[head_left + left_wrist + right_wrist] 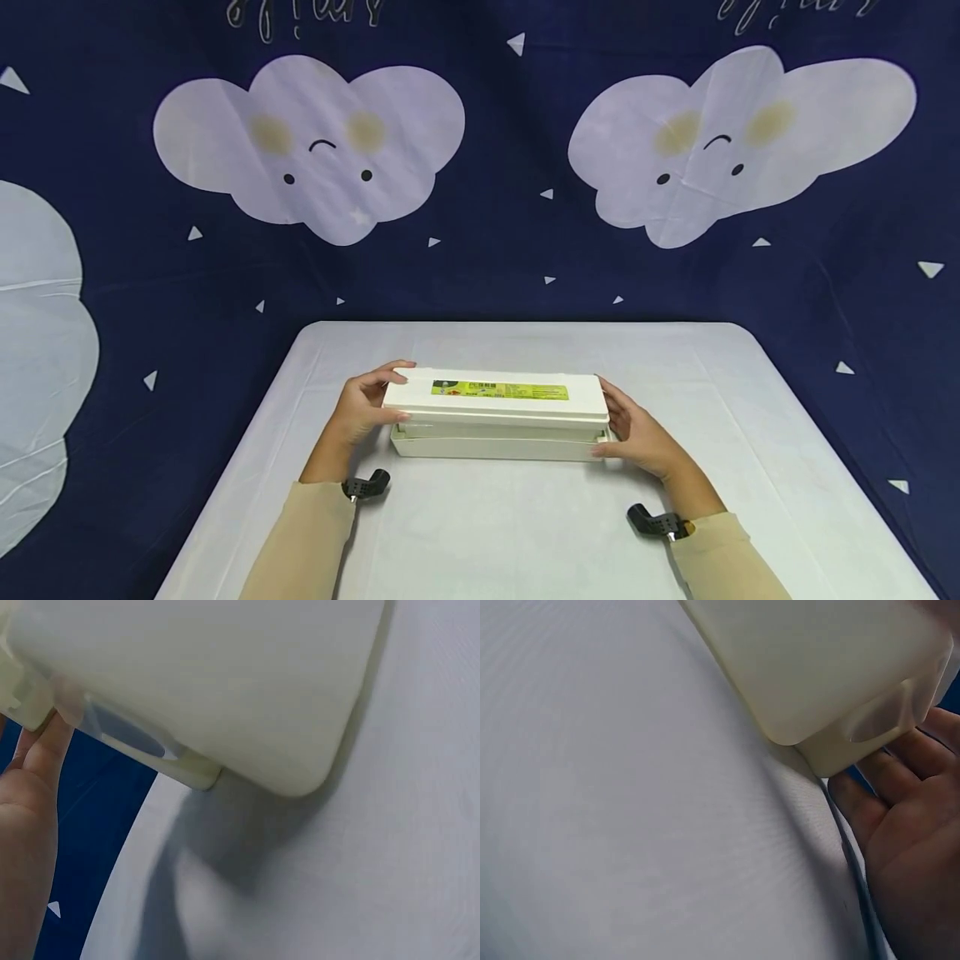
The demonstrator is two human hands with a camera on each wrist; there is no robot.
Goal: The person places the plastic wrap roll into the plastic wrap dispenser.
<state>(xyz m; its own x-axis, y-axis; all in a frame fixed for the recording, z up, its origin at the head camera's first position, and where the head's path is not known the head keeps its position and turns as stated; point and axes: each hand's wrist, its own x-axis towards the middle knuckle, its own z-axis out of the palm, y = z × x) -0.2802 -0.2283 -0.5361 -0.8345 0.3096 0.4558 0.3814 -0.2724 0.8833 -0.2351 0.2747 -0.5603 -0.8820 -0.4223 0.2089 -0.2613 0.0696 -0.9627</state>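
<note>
At the left end of a long white box, the left hand grips the lid, its thumb on the front edge and other fingers over the top and round the back. At the opposite end, the right hand holds the box between a thumb at the lower front corner and fingers behind; how firmly they press is hard to tell in the dim right wrist view. Along the lid runs a yellow-green label. The box stands mid-width on a white-covered table. Beige sleeves cover both arms, a black device at each wrist. Beyond hangs navy cloth with pale clouds.
</note>
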